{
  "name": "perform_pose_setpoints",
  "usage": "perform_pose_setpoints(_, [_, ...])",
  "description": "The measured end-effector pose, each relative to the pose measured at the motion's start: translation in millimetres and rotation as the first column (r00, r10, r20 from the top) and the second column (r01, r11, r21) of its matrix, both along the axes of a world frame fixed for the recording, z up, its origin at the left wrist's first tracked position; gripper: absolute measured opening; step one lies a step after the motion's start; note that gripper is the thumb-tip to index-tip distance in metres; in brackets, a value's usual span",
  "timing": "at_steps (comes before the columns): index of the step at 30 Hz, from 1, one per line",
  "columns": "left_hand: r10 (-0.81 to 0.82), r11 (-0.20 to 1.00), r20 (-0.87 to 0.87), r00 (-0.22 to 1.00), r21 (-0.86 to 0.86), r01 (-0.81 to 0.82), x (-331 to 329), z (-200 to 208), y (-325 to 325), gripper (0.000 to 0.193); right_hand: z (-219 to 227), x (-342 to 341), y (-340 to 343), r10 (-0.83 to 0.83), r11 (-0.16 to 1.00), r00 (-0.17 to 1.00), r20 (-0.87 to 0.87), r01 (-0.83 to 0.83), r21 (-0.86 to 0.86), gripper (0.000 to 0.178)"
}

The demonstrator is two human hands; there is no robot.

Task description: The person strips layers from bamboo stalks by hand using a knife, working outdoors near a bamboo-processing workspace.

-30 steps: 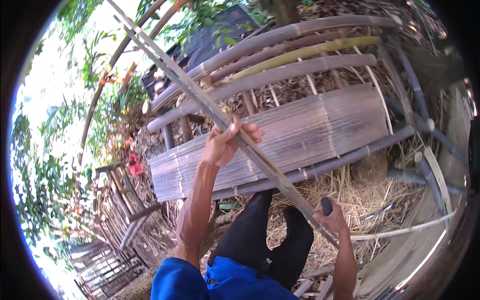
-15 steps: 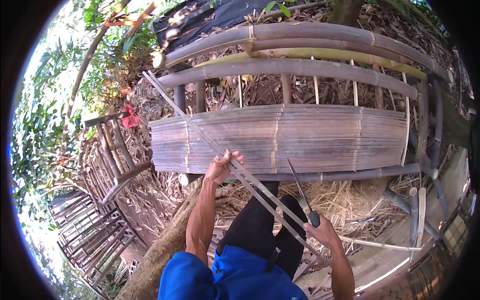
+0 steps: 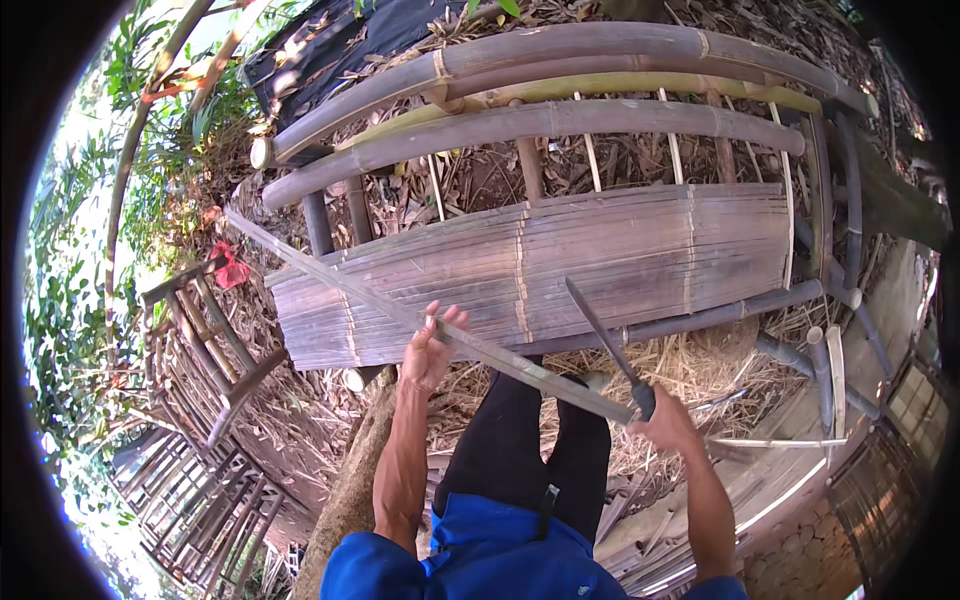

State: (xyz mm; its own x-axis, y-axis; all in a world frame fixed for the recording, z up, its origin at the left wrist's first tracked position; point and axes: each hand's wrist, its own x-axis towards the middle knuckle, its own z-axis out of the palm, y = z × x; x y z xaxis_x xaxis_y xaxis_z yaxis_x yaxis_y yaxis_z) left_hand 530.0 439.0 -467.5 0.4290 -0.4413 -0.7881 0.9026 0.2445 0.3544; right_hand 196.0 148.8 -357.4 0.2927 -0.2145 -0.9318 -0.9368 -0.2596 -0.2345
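Note:
Long split bamboo strips (image 3: 545,378) slant across my front, from the upper left down to the right. My left hand (image 3: 430,352) grips them near the middle, with some fingers loosely raised. A long-bladed knife (image 3: 603,332) with a dark handle is in my right hand (image 3: 668,418), its blade pointing up and away to the left. The lower end of the strips meets the fingers of that same hand; whether they pinch it is unclear. Both hands are at the near side of a bamboo bench (image 3: 600,240) with a slatted seat.
Thick bamboo poles form the bench's backrest (image 3: 590,45). To the left stand a bamboo frame (image 3: 205,330) and a slatted rack (image 3: 205,490), with a red bag (image 3: 229,266) beyond. Pale shavings (image 3: 660,375) lie under the bench. A log (image 3: 360,460) is beside my left arm.
The strips, spread apart at the lower end before, now lie together and slope less steeply. My right hand has moved slightly up and right with the knife. The view has turned somewhat.

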Motion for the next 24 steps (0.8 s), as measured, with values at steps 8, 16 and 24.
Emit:
perform_pose_setpoints(8, [-0.795,0.372,0.6,-0.086,0.595,0.713,-27,165,-117,0.053,-15,23,-73,0.105,0.992,0.994,-0.035,-0.107,-0.06,0.071])
perform_pose_setpoints(16, [-0.019,0.421,0.967,0.253,-0.222,0.879,-27,305,-190,0.047,-19,53,-116,0.193,0.95,0.974,0.114,-0.157,-0.269,0.061])
perform_pose_setpoints(24, [-0.427,0.652,0.888,-0.171,0.433,0.622,32,219,-201,0.035,8,82,-140,0.127,0.952,0.99,0.053,-0.107,-0.288,0.05])
